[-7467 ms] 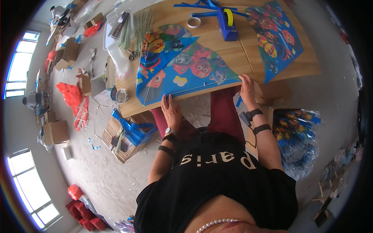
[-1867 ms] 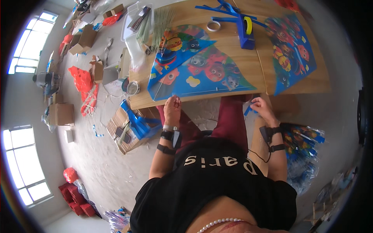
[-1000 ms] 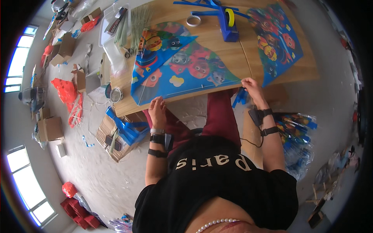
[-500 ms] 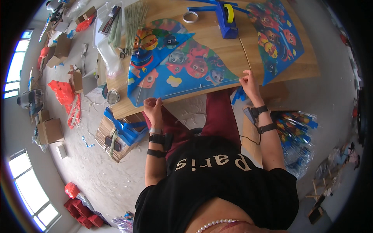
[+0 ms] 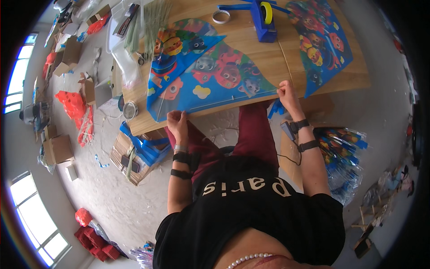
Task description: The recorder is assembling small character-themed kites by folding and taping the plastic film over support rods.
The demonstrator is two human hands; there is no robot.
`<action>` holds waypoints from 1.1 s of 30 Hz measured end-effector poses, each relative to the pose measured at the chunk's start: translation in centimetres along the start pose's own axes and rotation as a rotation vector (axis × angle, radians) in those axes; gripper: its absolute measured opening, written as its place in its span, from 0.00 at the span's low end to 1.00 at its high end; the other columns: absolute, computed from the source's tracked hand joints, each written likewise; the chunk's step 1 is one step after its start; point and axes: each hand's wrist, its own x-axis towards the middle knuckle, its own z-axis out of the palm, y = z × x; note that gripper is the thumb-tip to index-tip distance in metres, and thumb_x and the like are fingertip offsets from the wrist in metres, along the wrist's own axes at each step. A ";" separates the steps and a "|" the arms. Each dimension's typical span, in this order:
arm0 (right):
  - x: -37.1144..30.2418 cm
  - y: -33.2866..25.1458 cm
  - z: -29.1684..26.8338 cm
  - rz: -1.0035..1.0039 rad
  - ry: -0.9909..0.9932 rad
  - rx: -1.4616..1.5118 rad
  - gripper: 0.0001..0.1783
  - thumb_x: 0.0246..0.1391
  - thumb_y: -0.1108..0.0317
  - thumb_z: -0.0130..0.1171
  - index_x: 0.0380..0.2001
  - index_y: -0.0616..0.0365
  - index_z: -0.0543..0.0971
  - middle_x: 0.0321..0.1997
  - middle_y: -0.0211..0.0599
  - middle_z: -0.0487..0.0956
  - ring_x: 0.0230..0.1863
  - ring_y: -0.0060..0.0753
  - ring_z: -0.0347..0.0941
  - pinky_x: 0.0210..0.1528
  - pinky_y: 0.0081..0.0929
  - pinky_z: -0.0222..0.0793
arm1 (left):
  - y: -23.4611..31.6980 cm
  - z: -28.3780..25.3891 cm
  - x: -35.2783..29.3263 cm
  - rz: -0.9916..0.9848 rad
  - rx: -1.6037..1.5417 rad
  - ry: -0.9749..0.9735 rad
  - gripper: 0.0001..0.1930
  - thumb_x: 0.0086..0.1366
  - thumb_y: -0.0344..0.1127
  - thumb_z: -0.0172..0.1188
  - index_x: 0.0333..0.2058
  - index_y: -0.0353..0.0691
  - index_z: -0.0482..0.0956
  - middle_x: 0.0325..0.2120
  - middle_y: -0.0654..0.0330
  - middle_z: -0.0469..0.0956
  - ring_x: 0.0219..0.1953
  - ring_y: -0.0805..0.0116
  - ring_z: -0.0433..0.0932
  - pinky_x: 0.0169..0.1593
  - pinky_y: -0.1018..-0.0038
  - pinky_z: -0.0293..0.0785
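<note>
A brightly printed kite sheet (image 5: 201, 102) with cartoon figures lies at the table's near edge, its left part overlapped by blue printed material. Along its near edge runs a thin pale rod (image 5: 210, 105). My left hand (image 5: 178, 123) has its fingers pinched together at that edge, toward the left corner. At the sheet's right tip, my right hand (image 5: 289, 95) pinches the corner between thumb and fingers. Both hands sit just over the table's front edge, and the fingertips partly hide what they grip.
Beyond the sheet stand a blue tape dispenser (image 5: 264, 24) with yellow tape and a white tape roll (image 5: 221, 17). A second printed sheet (image 5: 320, 45) lies at the right. Thin sticks (image 5: 154, 27) are bundled at the back left. Another tape roll (image 5: 130, 110) sits at the left corner.
My left hand has shifted slightly to the right and away from me along the sheet's edge. My right hand stays at the right tip, with little change.
</note>
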 end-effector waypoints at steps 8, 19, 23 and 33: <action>0.3 0.9 0.0 0.077 -0.017 -0.106 0.13 0.59 0.72 0.65 0.44 0.59 0.73 0.31 0.41 0.83 0.36 0.41 0.82 0.42 0.36 0.75 | 0.4 0.7 -0.3 0.025 0.013 0.025 0.12 0.62 0.28 0.71 0.39 0.37 0.75 0.31 0.64 0.78 0.33 0.78 0.76 0.40 0.79 0.74; 0.7 0.7 -0.1 0.124 -0.033 -0.114 0.12 0.59 0.73 0.65 0.43 0.60 0.73 0.32 0.41 0.83 0.35 0.39 0.82 0.41 0.35 0.76 | 0.6 0.9 -0.3 0.014 0.082 0.054 0.13 0.61 0.27 0.71 0.39 0.35 0.75 0.32 0.60 0.81 0.34 0.72 0.80 0.43 0.74 0.77; 0.8 0.3 0.0 0.107 -0.029 -0.116 0.13 0.58 0.71 0.65 0.43 0.60 0.73 0.33 0.42 0.84 0.37 0.44 0.83 0.42 0.37 0.76 | 0.4 0.7 -0.1 0.004 0.158 0.061 0.14 0.60 0.28 0.72 0.40 0.35 0.76 0.32 0.60 0.81 0.35 0.71 0.81 0.43 0.73 0.78; 1.1 -0.6 -0.1 0.106 -0.028 -0.086 0.11 0.56 0.72 0.65 0.40 0.59 0.74 0.31 0.43 0.82 0.36 0.47 0.82 0.40 0.40 0.76 | 0.4 0.9 0.0 0.050 0.225 0.070 0.13 0.58 0.30 0.72 0.37 0.36 0.76 0.30 0.58 0.82 0.33 0.67 0.82 0.42 0.71 0.78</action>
